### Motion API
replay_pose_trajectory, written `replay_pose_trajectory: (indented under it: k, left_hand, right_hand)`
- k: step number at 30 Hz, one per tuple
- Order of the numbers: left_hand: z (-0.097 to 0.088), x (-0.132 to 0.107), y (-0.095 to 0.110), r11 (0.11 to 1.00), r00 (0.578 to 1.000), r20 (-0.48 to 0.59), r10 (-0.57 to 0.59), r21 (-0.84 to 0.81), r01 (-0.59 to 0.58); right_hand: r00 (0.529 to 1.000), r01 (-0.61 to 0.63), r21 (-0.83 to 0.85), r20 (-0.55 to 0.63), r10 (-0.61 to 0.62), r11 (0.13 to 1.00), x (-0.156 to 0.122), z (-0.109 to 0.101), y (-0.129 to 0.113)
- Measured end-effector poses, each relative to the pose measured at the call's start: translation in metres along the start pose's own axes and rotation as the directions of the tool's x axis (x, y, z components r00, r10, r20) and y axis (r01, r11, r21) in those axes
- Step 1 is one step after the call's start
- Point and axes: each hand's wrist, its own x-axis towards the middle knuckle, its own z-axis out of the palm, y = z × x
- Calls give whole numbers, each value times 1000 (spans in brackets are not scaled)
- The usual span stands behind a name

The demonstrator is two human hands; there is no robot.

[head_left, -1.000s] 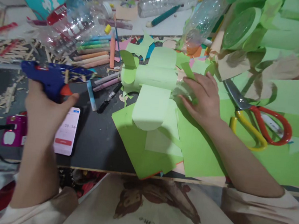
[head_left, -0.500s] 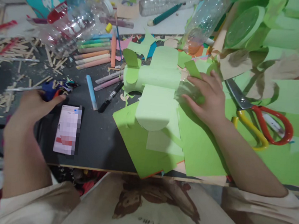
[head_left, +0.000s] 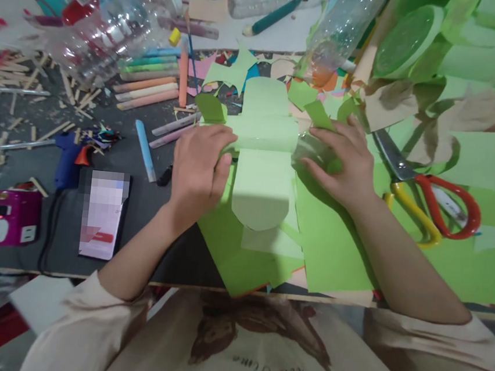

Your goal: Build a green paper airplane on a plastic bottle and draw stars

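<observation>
A plastic bottle wrapped in pale green paper lies crosswise in front of me, with rounded paper flaps sticking out up and down like a toy plane's wings. My left hand is closed around its left end, thumb below and fingers on top. My right hand grips the clear right end between thumb and fingers. Beside that hand stands a small green paper flap; another curled green flap rises behind the left hand. The lower wing flap hangs over stacked green paper.
Red-and-yellow scissors lie right of my right hand. At left are a blue glue gun, a phone and a magenta box with a cord. Markers, wood sticks, paper scraps and clear bottles fill the back.
My left hand has let go of the glue gun, which now lies on the table, and has moved right onto the bottle's left end. My right hand has stayed in place.
</observation>
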Motion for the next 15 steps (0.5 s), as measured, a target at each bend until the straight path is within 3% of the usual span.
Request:
replay_pose_trajectory:
  k: [3,5,9,12,13,15]
  left_hand:
    - [13,-9,-11,996,996,51,-78,-26,80]
    - [17,-14,-16,997,996,44,-72,-34,74]
    - [22,-18,-18,1000,999,-49,-4,-20,3]
    - [23,-17,-16,1000,999,-45,19,7,-18]
    - [23,-16,-16,1000,999,-41,24,16,-24]
    - [24,-16,-17,999,999,-39,23,28,-22]
  right_hand:
    - [996,-75,16,40,74,997,1,-1,-2]
    - [996,-89,14,22,89,996,3,-3,-5]
    - [981,-33,57,-191,43,998,10,-10,-14]
    - [949,-115,152,-276,154,982,22,-16,-26]
    - [938,-149,210,-280,206,966,27,-17,-30]
    - [940,-234,283,-180,291,930,40,-18,-41]
